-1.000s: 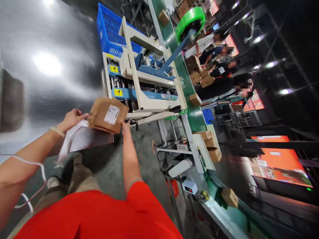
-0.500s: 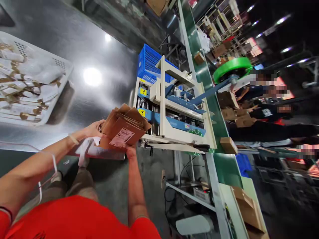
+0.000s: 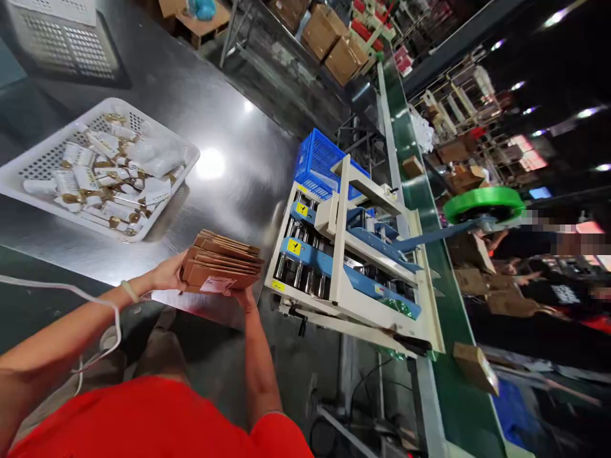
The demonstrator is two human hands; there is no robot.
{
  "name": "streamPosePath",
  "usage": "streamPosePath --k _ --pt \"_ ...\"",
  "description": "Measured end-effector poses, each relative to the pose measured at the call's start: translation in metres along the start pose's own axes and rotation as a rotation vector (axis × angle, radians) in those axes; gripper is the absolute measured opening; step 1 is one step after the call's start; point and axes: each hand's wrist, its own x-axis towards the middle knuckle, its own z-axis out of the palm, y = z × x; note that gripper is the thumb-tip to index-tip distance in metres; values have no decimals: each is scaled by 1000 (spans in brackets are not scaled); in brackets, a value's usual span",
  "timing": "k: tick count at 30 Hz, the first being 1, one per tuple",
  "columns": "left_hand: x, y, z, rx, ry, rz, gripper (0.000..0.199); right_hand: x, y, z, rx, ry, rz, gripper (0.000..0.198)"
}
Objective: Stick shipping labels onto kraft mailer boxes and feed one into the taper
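A stack of flattened cardboard boxes (image 3: pixel 220 259) is between my two hands, over the near edge of the metal table. A pale printed label shows on its near face. My left hand (image 3: pixel 168 272) is closed round the left end of the stack. At the lower right, my right hand (image 3: pixel 243 296) grips the same stack from below, with most of its fingers hidden. To the left on the table stands a white plastic basket (image 3: pixel 186 166) full of small bottles with white labels and clear wrapping.
Right of the table stands a box-sealing machine (image 3: pixel 340 254) with rollers and a green tape roll (image 3: pixel 484 205). Behind it sits a blue crate (image 3: pixel 317 164). A green conveyor belt (image 3: pixel 449 318) runs past, carrying small cartons (image 3: pixel 475 367). People work beyond the belt.
The fanned-out boxes now lie more evenly together, and the stack has tipped so its layered edges face up. My view has shifted, bringing more of the basket and table into sight.
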Motion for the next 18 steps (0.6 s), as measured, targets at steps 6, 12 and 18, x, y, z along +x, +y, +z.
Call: streamPosePath --k 6,12,18 --pt "-27 35 -12 -116 29 -75 95 -5 -2 14 144 -69 96 49" --pt "-38 65 -85 258 403 -295 72 36 -28 56 238 19 231 32" --pt "-74 101 -137 -11 669 -442 63 101 -89 104 58 -11 36 22"
